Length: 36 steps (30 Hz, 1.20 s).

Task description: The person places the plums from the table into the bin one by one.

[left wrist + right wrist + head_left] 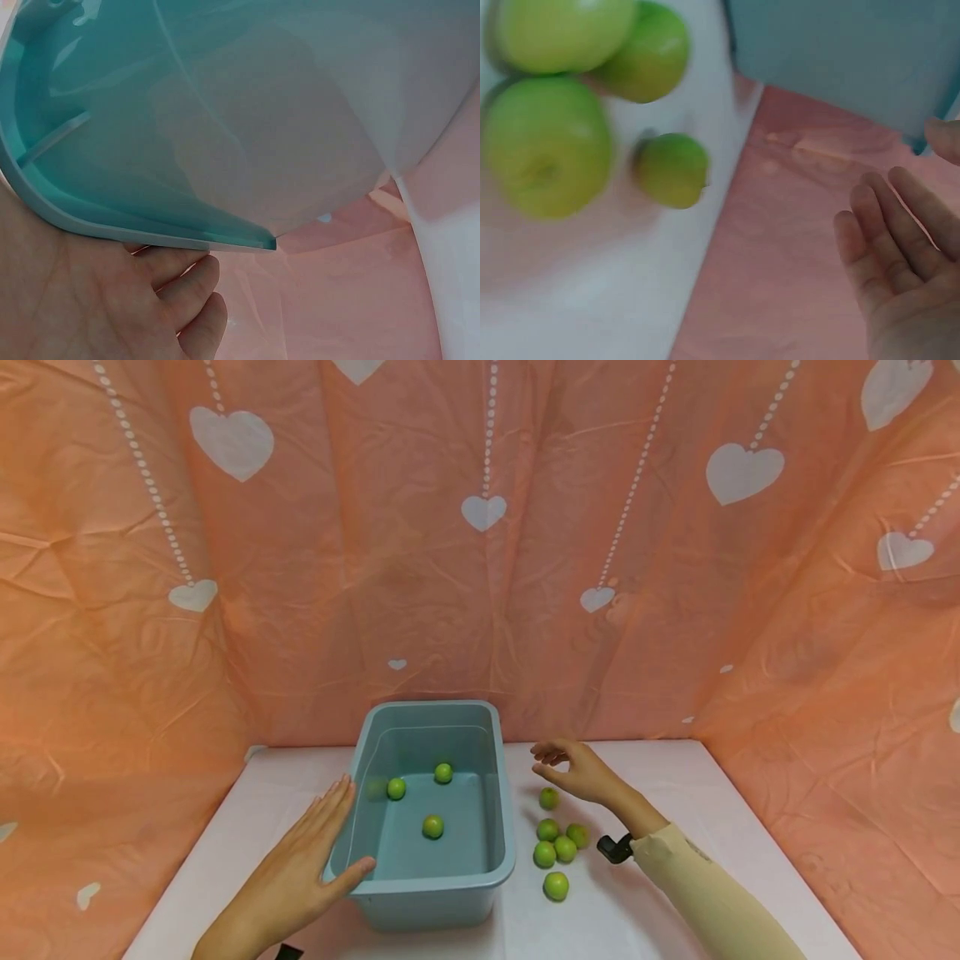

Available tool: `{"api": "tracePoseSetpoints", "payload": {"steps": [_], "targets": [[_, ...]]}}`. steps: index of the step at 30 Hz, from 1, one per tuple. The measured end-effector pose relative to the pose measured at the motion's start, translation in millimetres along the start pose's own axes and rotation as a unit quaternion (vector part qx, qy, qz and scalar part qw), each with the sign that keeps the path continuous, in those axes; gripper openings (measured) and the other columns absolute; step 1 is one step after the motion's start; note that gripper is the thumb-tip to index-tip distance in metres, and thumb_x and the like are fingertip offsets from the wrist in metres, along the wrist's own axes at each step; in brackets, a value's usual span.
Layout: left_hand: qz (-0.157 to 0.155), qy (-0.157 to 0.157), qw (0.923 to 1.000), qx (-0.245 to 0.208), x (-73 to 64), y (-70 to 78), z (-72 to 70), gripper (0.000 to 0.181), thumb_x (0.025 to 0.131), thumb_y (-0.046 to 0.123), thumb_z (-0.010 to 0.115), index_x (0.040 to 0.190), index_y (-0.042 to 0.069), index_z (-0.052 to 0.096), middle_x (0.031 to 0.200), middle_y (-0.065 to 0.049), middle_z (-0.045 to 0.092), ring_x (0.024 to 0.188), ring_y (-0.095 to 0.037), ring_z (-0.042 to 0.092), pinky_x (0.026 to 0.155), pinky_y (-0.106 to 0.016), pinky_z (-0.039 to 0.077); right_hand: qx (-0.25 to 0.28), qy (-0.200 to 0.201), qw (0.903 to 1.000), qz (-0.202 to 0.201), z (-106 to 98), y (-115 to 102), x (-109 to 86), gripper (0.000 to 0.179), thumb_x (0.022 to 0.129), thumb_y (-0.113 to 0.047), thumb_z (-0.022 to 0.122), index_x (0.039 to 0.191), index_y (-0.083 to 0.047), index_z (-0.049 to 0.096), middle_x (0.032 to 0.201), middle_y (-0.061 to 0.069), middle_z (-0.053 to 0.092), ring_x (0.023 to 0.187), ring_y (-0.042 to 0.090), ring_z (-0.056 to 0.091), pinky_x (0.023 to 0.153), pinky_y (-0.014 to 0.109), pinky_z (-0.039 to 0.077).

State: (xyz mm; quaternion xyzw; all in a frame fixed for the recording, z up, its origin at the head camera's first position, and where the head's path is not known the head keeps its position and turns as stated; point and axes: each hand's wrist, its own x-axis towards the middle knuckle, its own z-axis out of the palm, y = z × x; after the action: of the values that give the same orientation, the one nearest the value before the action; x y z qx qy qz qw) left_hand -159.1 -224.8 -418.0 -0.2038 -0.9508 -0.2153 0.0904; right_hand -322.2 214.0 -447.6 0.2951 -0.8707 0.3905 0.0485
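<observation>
A peach-orange cloth [420, 568] printed with white hearts and dotted strings is the largest thing, rising behind and at both sides. It encloses a white counter [600, 931] that runs from near to far and carries everything else. Left of the middle of the counter stands a blue-grey rectangular tub [427, 907], upright, its long sides pointing away to the far cloth. A pale yellow sleeve [712, 893] covers the right forearm and enters from the near right.

The left hand [300, 856] lies against the tub's left rim near the near left corner. Its fingers are straight and close together, with the thumb spread away from them over the near part of the rim. The right hand [573, 772] hangs above the counter at the far right of the tub; its fingers are loosely bent, and its thumb stands apart from them. A black device [615, 849] sits at the right wrist.

Smallest are the round green fruits [556, 886]. Six lie on the counter right of the tub: one near, four clustered in the middle, one far, just below the right hand. Three more rest well apart inside the tub: two far, one nearer.
</observation>
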Motion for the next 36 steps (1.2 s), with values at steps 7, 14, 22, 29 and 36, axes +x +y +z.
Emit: {"api": "tracePoseSetpoints", "payload": {"steps": [7, 14, 22, 29, 36], "targets": [[0.007, 0.002, 1.0, 0.003, 0.0, -0.8, 0.4, 0.099, 0.102, 0.064, 0.064, 0.17, 0.003, 0.027, 0.178, -0.015, 0.021, 0.161, -0.042, 0.025, 0.117, -0.002, -0.011, -0.017, -0.01, 0.9994, 0.029, 4.7, 18.2, -10.2, 0.028, 0.101, -0.019, 0.077, 0.124, -0.004, 0.073, 0.12, 0.02, 0.073, 0.104, 0.022, 0.07, 0.097, 0.046, 0.061], [0.001, -0.005, 1.0, 0.001, 0.6, -0.7, 0.2, 0.1, 0.101, 0.065, 0.063, 0.17, 0.003, 0.026, 0.178, -0.015, 0.02, 0.162, -0.043, 0.024, 0.115, -0.002, -0.012, -0.034, -0.024, 0.9984, 0.038, 9.4, 36.3, -18.3, 0.033, 0.102, -0.018, 0.075, 0.125, 0.006, 0.071, 0.118, 0.021, 0.073, 0.103, 0.025, 0.069, 0.094, 0.046, 0.061], [-0.004, -0.005, 1.0, -0.001, 0.3, -0.3, -0.4, 0.1, 0.101, 0.066, 0.063, 0.17, 0.004, 0.026, 0.179, -0.013, 0.019, 0.162, -0.042, 0.023, 0.117, -0.003, -0.011, -0.022, -0.04, 0.9963, 0.073, 14.4, 51.4, -25.0, 0.036, 0.098, -0.018, 0.078, 0.123, 0.006, 0.071, 0.116, 0.018, 0.073, 0.103, 0.023, 0.067, 0.091, 0.039, 0.06], [-0.003, -0.005, 1.0, 0.002, 0.2, -0.2, -0.3, 0.1, 0.101, 0.066, 0.063, 0.17, 0.004, 0.026, 0.178, -0.013, 0.019, 0.162, -0.041, 0.024, 0.118, -0.004, -0.011, -0.028, -0.065, 0.9923, 0.102, 17.2, 56.4, -29.2, 0.034, 0.098, -0.021, 0.08, 0.122, 0.002, 0.072, 0.109, 0.006, 0.072, 0.102, 0.021, 0.067, 0.091, 0.04, 0.06], [0.001, -0.001, 1.0, 0.006, 0.2, 0.4, -0.3, 0.1, 0.101, 0.066, 0.063, 0.17, 0.003, 0.027, 0.178, -0.015, 0.021, 0.162, -0.042, 0.024, 0.116, -0.003, -0.011, -0.031, -0.067, 0.9897, 0.122, 18.6, 57.4, -31.5, 0.033, 0.099, -0.023, 0.08, 0.121, 0.0, 0.072, 0.11, 0.006, 0.072, 0.104, 0.024, 0.068, 0.096, 0.047, 0.059]]}}
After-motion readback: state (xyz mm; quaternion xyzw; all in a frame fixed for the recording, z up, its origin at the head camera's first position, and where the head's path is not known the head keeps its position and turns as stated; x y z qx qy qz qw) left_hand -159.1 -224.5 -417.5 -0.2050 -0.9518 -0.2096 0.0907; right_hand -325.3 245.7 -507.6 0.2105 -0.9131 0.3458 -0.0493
